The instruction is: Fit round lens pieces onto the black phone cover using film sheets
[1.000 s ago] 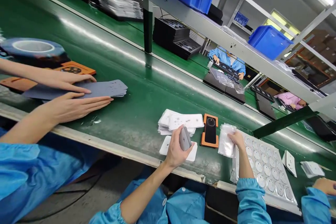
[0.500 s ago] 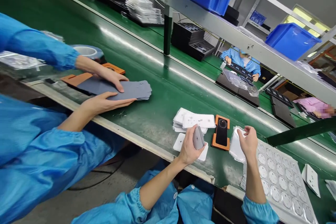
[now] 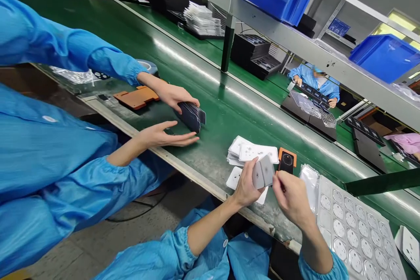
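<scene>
Head view: over the near side of the tabletop (image 3: 210,159), the left hand (image 3: 246,187) grips small grey cards (image 3: 267,169); the right hand (image 3: 291,197) is bunched closed at their right edge — whether pinching one, I cannot tell. Just beyond lie white sheets (image 3: 257,153) and, right of them, an orange holder (image 3: 292,155).

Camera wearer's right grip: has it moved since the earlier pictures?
Yes, leftward: judged against the orange holder, the right grip went from the clear sleeves on its right to its near side, beside the grey cards in the left grip.
</scene>
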Motion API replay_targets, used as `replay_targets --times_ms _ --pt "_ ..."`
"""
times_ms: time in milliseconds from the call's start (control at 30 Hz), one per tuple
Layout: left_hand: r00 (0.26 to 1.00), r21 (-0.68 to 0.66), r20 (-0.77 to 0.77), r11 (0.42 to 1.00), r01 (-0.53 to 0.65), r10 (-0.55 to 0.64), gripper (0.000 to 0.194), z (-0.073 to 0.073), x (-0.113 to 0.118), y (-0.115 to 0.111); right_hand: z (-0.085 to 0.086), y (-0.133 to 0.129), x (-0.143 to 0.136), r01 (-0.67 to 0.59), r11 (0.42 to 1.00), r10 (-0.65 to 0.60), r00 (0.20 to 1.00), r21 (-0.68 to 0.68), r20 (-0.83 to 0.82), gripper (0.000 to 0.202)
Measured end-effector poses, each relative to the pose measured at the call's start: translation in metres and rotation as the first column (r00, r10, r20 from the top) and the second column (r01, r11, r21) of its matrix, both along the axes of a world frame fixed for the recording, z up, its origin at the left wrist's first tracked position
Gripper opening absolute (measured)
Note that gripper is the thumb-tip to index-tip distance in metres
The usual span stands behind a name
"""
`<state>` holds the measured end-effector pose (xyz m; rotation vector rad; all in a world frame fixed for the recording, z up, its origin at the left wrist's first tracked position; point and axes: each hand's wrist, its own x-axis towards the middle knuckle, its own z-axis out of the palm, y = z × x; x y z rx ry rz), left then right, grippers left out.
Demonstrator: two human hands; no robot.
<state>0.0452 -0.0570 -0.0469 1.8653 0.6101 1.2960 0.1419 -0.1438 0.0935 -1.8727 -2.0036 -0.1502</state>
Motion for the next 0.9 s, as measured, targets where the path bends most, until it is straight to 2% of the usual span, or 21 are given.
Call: replay_targets --times_ms 100,233,467,767,833,900 --pt "1.000 0.010 0.008 1.000 0.007 -0.007 0.084 0.001 -0.001 0.001 0.018 -0.001 0.003 -0.048 0.998 0.045 0.995 -0.033 -0.089 0.032" --pt "1.000 -0.008 -0.002 1.000 0.026 -0.026 0.087 0.000 -0.002 0.001 0.036 0.000 0.004 -0.059 0.997 0.053 0.993 -0.052 -0.104 0.032" --pt "1.000 0.017 0.008 1.000 0.022 -0.023 0.088 -0.002 -0.002 0.002 0.052 0.006 0.006 -0.132 0.987 0.120 0.985 -0.091 -0.124 0.034" --pt "1.000 0.000 0.023 1.000 0.013 -0.013 0.087 -0.001 -0.002 0.002 0.072 0.010 0.003 -0.131 0.990 0.133 0.990 0.049 -0.039 0.035" --pt "1.000 0.000 0.025 1.000 0.012 -0.012 0.087 -0.002 -0.002 0.002 0.082 0.006 0.006 -0.074 0.985 0.090 0.991 0.157 -0.097 0.035" --pt "1.000 -0.007 0.018 1.000 0.007 -0.006 0.086 -0.003 -0.003 0.002 0.095 -0.004 0.015 0.076 0.943 0.000 0.974 0.324 -0.227 0.032"
